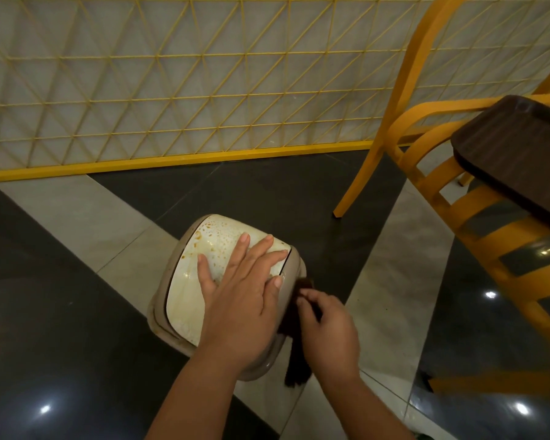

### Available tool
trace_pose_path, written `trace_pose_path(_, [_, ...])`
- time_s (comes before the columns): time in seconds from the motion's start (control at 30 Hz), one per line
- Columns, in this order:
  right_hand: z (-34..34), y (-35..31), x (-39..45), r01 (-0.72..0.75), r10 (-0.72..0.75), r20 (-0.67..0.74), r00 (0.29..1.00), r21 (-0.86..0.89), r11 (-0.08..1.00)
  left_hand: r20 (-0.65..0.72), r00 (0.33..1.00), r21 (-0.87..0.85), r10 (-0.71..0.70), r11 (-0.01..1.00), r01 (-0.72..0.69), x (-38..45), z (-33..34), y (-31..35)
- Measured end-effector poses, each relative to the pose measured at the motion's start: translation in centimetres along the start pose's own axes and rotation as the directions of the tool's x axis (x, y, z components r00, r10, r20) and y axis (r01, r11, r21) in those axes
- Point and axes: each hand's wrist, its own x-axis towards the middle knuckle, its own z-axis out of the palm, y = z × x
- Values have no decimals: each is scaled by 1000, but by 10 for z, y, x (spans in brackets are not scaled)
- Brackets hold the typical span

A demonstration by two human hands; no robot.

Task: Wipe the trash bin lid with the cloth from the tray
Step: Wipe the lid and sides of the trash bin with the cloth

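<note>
From the head camera, your left hand (242, 290) lies flat on the trash bin lid (204, 265), fingers (261, 249) straight and spread, reaching toward one o'clock across the pale swing panel; it steadies the lid and grips nothing. Your right hand (327, 325) sits at the bin's three o'clock edge, its fingers curled and pinching the dark cloth (299, 360), which hangs down the bin's side toward the floor (77, 312) and touches the rim near your left little finger. The trash bin (175, 331) stands on the tiled floor at the frame's six o'clock, and its lid carries brown specks and smears, thickest toward the far end at twelve o'clock. The tray (515, 147) rests on the yellow chair (426, 173) at two o'clock, well apart from the bin, with no cloth on the part that shows. To do this step well, I would gather the cloth into a flat pad under your right fingers before bringing it onto the panel, since a dangling tail will drag and smear. Keep the left palm pressing down so the swing panel likely does not tip inward, then shift it aside as the cloth arrives. Work from the stained far end toward you in overlapping strokes, and finish along the seam and rim.
</note>
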Motion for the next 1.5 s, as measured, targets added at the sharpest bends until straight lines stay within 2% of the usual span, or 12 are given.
trace_pose_path(0.13, [-4,-9,21,-13,13,-68,998,0,1000,1,1000,-1,-16,1000,16,2,0,2])
trace_pose_path(0.23, [6,3,-16,-31,31,20,999,8,999,4,1000,1,-19,1000,19,2,0,1])
trace_pose_path(0.33, [21,13,-52,-109,89,139,986,143,984,-10,1000,12,-11,1000,12,2,1,-1])
trace_pose_path(0.47, [9,10,-22,-36,30,76,997,78,996,-3,1000,-5,-9,1000,9,0,2,-1])
trace_pose_path(0.6, [2,-2,14,-62,70,-34,997,193,979,-8,1000,18,-17,1000,18,0,3,-1])
trace_pose_path(0.67, [16,4,-6,-106,109,0,994,232,967,-3,1000,13,-16,1000,16,1,3,-2])
trace_pose_path(0.8, [37,18,-65,-234,189,165,968,324,917,-7,1000,8,-14,1000,14,1,1,-3])
trace_pose_path(0.93, [20,7,-33,-165,149,72,986,350,922,20,1000,-48,21,999,-20,-2,-3,-3])
trace_pose_path(1.0, [6,-1,-8,-172,170,44,984,451,876,37,999,-48,38,998,-36,-3,-4,-3])
trace_pose_path(1.1, [-4,-8,8,-308,253,177,951,598,740,53,998,-41,41,998,-39,0,-7,-5])
trace_pose_path(1.27, [3,-2,-3,-489,340,351,872,645,588,64,996,23,63,998,-65,-5,-13,-13])
trace_pose_path(1.5, [24,-4,-48,-506,409,333,849,735,452,33,990,73,-134,989,131,-6,-23,-21])
